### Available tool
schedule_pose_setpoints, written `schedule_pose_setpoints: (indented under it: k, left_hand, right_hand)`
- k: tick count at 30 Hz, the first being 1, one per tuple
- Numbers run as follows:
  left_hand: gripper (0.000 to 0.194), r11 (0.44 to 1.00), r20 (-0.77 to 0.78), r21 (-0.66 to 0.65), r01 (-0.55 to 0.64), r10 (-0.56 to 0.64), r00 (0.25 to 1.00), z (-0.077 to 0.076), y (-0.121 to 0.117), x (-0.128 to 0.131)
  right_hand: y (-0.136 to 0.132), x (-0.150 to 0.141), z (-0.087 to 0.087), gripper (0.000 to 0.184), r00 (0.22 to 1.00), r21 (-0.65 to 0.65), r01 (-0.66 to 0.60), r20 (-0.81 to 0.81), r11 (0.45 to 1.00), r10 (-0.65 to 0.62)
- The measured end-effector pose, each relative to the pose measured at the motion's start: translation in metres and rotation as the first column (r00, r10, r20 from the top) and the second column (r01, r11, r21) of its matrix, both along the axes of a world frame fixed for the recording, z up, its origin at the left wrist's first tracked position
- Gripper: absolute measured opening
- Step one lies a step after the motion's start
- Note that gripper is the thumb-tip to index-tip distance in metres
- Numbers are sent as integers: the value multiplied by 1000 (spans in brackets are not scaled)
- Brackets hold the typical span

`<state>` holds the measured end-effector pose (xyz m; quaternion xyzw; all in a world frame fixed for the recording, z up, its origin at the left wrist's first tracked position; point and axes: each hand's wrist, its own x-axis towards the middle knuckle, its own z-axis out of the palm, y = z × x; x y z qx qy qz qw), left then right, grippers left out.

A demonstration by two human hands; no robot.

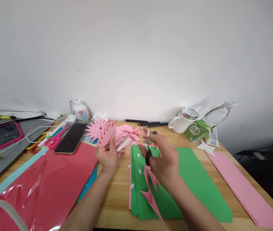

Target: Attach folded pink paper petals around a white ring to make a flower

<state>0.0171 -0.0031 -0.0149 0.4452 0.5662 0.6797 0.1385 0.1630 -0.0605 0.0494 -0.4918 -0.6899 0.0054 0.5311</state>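
My left hand point(108, 156) is closed around a pink cut-paper piece with pointed petals point(107, 134), held up over the wooden table point(117, 192). My right hand point(161, 157) grips black-handled scissors point(148, 150), blades pointing up, just right of the paper. A finished pink spiky paper flower point(97, 128) lies behind my left hand, beside more pink cut pieces point(128, 131). Pink pointed scraps point(151, 189) lie on the stack of green paper point(194, 179) under my right wrist.
Red sheets in plastic point(45, 186) lie at the left, with a black phone point(71, 138), pink scissors point(56, 138) and a pink-cased phone point(6, 134). At the back stand a white mug point(183, 121), a water bottle point(217, 116) and black pens point(148, 123). Pink strips point(244, 189) lie at the right edge.
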Motion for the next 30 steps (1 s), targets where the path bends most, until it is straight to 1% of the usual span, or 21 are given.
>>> schedule_pose_setpoints:
  k: [1, 2, 3, 4, 6, 7, 8, 9, 10, 14, 18, 23, 26, 30]
  left_hand:
    - [42, 1000, 10, -4, -20, 20, 1000, 1, 0, 0]
    - [41, 999, 17, -4, -40, 40, 999, 3, 0, 0]
    - [41, 999, 28, -7, -49, 49, 998, 5, -1, 1]
    - [41, 999, 33, -3, -53, 53, 998, 7, -2, 1]
    - [39, 999, 65, 13, -51, 50, 997, 11, -3, 3]
    - [39, 999, 81, 19, -41, 39, 996, 12, -4, 3]
    - [39, 999, 90, 23, -34, 32, 995, 13, -5, 4]
    - [39, 999, 93, 23, -24, 22, 995, 14, -5, 4]
    - [40, 1000, 89, 21, -20, 18, 996, 15, -5, 4]
    - [41, 1000, 78, 17, -12, 10, 997, 13, -4, 4]
    - [40, 1000, 50, 12, -20, 19, 999, 11, -5, 3]
    - [44, 999, 61, 8, 46, -46, 997, 16, -8, 5]
    - [45, 998, 63, 8, 55, -56, 996, 17, -9, 6]
    - [46, 999, 40, -6, 53, -52, 998, 14, -8, 4]
  right_hand:
    - [1, 5, -1, 24, 1000, -55, 4, -25, 998, -5]
    - [3, 9, -3, 28, 999, -143, -12, -32, 990, 8]
    - [4, 13, -6, 32, 999, -249, -32, -28, 968, 25]
    - [4, 15, -10, 35, 998, -370, -55, -23, 927, 50]
    - [4, 14, -18, 37, 995, -579, -97, -26, 810, 100]
    - [4, 13, -22, 37, 993, -641, -113, -38, 759, 115]
    - [4, 11, -25, 37, 991, -679, -129, -53, 723, 127]
    - [4, 8, -27, 37, 989, -695, -143, -66, 705, 136]
    - [4, 6, -28, 36, 987, -697, -156, -75, 700, 145]
    - [5, 0, -26, 29, 981, -691, -181, -79, 700, 175]
    - [6, -2, -23, 25, 978, -707, -203, -113, 677, 176]
    - [5, -3, -24, 21, 975, -717, -219, -143, 662, 167]
    - [6, -3, -25, 21, 975, -723, -221, -153, 654, 161]
    - [6, -2, -25, 25, 976, -733, -216, -160, 645, 144]
